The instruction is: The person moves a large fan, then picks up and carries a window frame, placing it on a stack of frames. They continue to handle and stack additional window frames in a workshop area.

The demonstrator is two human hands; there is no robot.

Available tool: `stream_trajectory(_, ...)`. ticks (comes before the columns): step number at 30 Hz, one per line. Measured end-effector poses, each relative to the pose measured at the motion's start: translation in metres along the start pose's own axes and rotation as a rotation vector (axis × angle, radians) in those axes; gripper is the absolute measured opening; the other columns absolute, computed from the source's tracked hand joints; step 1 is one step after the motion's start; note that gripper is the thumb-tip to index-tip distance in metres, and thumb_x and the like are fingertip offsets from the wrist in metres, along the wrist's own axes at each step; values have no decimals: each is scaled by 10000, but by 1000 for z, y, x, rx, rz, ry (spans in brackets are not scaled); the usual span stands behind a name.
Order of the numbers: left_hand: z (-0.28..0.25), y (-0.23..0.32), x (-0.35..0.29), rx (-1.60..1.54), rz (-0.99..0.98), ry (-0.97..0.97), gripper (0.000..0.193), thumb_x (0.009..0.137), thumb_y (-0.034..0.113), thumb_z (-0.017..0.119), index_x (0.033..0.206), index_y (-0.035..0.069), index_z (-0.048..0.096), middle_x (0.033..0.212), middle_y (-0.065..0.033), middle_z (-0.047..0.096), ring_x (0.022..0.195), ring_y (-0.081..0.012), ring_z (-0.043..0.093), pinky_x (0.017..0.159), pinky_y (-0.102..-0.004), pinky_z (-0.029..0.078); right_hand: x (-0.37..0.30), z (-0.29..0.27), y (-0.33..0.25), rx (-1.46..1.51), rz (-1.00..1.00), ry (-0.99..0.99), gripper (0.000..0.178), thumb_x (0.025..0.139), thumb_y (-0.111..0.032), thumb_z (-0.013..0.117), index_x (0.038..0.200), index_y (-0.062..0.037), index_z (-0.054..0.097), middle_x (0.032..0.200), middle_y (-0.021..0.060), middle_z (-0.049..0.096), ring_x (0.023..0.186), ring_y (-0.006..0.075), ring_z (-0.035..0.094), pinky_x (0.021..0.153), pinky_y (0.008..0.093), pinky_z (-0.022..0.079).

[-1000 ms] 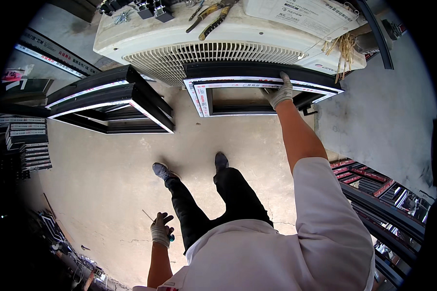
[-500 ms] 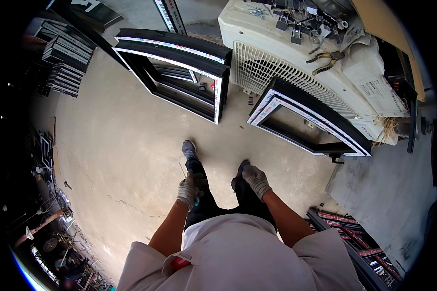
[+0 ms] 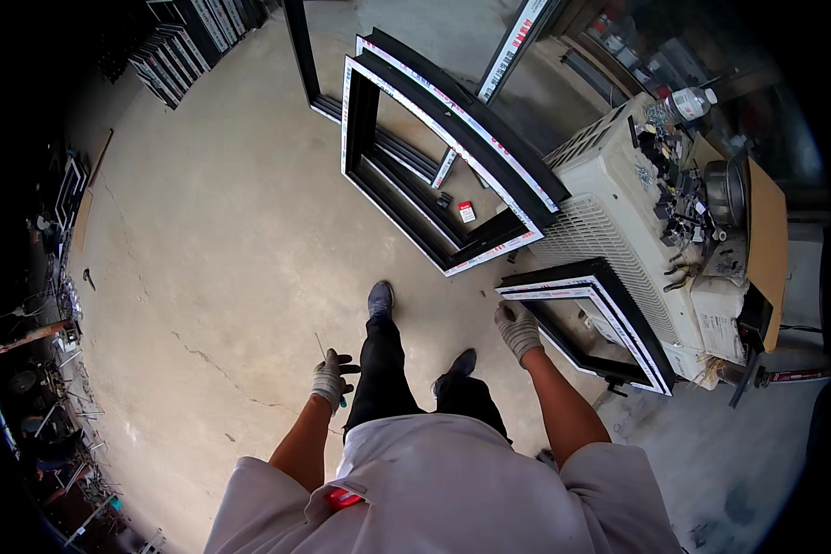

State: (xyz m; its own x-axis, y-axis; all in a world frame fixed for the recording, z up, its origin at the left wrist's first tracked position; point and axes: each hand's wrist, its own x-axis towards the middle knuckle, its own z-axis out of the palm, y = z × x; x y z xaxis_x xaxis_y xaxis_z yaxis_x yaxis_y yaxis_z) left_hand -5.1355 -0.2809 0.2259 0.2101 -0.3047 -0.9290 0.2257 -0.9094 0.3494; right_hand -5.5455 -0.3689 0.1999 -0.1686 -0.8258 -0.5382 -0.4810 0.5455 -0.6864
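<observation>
My left hand point(image 3: 329, 377), in a grey knit glove, holds a screwdriver point(image 3: 320, 346); its thin shaft points up past the fingers, and a bit of teal handle shows below the palm. Some of that hand's fingers stick out to the right. My right hand point(image 3: 517, 331), also gloved, is closed close to the left corner of a small black window frame point(image 3: 609, 277) with white printed film. Whether it touches the frame, or has something inside it, I cannot make out. The small frame leans against a white air-conditioner unit point(image 3: 591, 226).
Larger black window frames point(image 3: 439, 97) stand ahead, a red-and-white box point(image 3: 467, 211) visible through their opening. Pliers point(image 3: 681, 270), black fittings, screws and a plastic bottle point(image 3: 691, 103) lie on the unit. Stacked profiles point(image 3: 171, 65) stand far left; clutter lines the left edge.
My view has swung to the right. The right hand has moved out from before my legs to the small frame's corner. My left hand has shifted left, still with the screwdriver.
</observation>
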Motion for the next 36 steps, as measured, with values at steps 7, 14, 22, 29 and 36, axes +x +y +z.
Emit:
stream_trajectory(7, -139, 58, 25, -119, -13, 151, 532, 976, 568, 348, 1071, 102, 586, 821, -87, 708, 459, -121, 372, 457, -307, 384, 83, 26, -118, -54, -26, 181, 289, 833, -230, 648, 1036, -24, 655, 851, 154, 670, 798, 255, 645, 781, 359, 508)
stream_trajectory(14, -164, 145, 8, -228, 72, 189, 536, 994, 529, 336, 1101, 83, 613, 879, -101, 711, 425, -103, 339, 452, -290, 395, 180, 43, -205, -495, -189, 266, 451, 826, -326, 647, 1178, -46, 610, 1128, 213, 598, 1026, 342, 601, 920, 409, 469)
stream_trajectory(22, -134, 139, -6, -222, 17, 234, 547, 979, 556, 366, 1103, 88, 621, 867, -89, 711, 442, -104, 360, 465, -291, 407, 261, 47, -254, -678, -154, 399, 539, 810, -339, 645, 1264, -76, 524, 1200, 241, 542, 1086, 383, 565, 950, 438, 458)
stream_trajectory(29, -110, 126, -23, -251, -156, 315, 535, 987, 544, 344, 1089, 97, 619, 858, -91, 711, 402, -93, 330, 450, -290, 402, 263, 65, -278, -944, -158, 344, 469, 808, -334, 647, 1172, -56, 547, 1104, 214, 560, 1027, 388, 563, 902, 468, 468)
stream_trajectory(36, -78, 199, -8, -275, -28, 285, 551, 981, 543, 370, 1089, 69, 629, 847, -103, 714, 440, -107, 400, 449, -287, 421, 247, 72, -290, -877, -347, 255, 279, 791, -264, 651, 934, -30, 600, 1027, 211, 575, 980, 373, 567, 855, 484, 482)
